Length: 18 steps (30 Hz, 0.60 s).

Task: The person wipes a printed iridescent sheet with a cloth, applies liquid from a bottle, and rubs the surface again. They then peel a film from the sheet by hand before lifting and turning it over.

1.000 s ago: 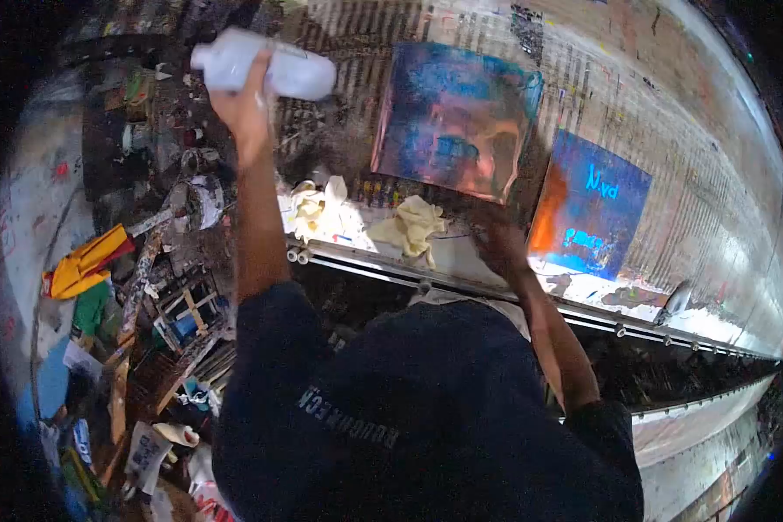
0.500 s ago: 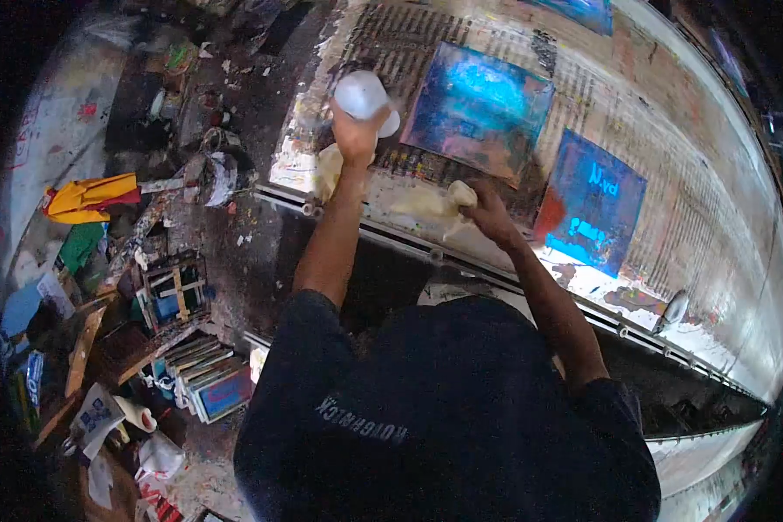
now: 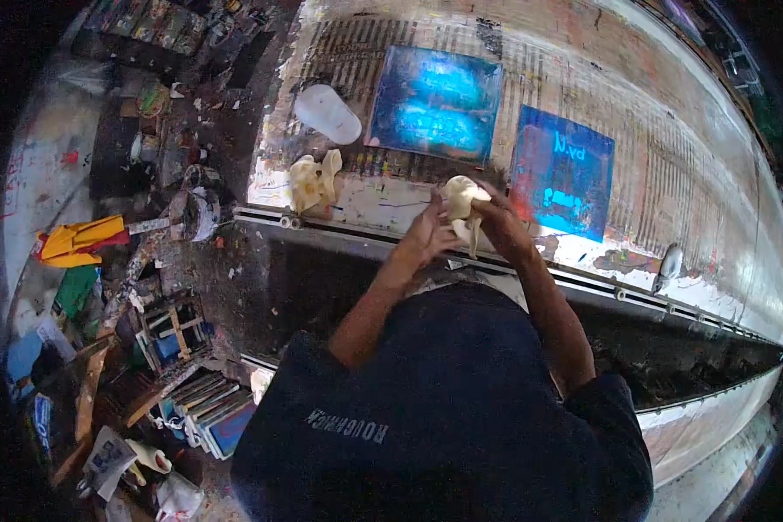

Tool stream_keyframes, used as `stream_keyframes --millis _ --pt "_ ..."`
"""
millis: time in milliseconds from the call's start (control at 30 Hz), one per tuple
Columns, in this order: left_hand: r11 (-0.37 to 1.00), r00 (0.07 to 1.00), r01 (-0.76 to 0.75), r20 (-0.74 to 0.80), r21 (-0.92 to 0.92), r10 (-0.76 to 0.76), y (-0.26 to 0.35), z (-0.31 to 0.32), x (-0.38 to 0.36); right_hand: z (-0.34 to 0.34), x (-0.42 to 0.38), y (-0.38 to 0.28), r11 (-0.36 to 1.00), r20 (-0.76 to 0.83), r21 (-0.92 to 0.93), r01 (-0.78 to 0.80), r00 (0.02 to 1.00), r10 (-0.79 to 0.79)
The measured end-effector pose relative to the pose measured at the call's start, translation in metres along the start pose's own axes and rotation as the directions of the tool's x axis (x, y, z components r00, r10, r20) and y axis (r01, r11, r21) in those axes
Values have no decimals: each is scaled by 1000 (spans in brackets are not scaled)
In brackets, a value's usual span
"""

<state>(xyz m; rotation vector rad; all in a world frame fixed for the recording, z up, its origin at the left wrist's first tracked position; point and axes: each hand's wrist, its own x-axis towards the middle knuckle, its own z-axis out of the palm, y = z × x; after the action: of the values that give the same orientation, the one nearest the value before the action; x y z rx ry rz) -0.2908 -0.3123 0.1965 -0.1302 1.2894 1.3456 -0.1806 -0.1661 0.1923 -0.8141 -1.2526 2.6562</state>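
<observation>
A crumpled cream rag (image 3: pixel 463 193) hangs from my right hand (image 3: pixel 502 224), whose fingers are closed round its side over the table's front edge. Just left of it, my left hand (image 3: pixel 422 235) is open, with the fingers spread and the tips right at the rag. A second cream rag (image 3: pixel 315 181) lies bunched at the table edge farther left. Behind that rag, a white plastic container (image 3: pixel 328 114) rests on the table. Beyond my hands lies a blue framed screen (image 3: pixel 437 104), and a smaller blue screen with lettering (image 3: pixel 564 172) is to the right.
A long paint-stained table (image 3: pixel 635 113) runs off to the right, with a metal rail (image 3: pixel 574 280) along its front. Near that edge sits a small grey object (image 3: pixel 671 261). On the floor at left are a yellow cloth (image 3: pixel 83 241), stacked frames (image 3: pixel 202 404) and scattered papers.
My left hand has let go of the white container, left on the table, and come right to the rag. My right hand has brought the rag nearer my body. The view has shifted.
</observation>
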Motion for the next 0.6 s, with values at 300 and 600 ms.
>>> stream_keyframes --millis 300,600 --pt "989 986 -129 101 -70 136 3 12 -24 -4 -8 28 374 118 -900 222 952 -282" --pt "976 948 -211 232 -47 216 -17 17 -17 14 -29 25 671 -117 -741 34 977 -179"
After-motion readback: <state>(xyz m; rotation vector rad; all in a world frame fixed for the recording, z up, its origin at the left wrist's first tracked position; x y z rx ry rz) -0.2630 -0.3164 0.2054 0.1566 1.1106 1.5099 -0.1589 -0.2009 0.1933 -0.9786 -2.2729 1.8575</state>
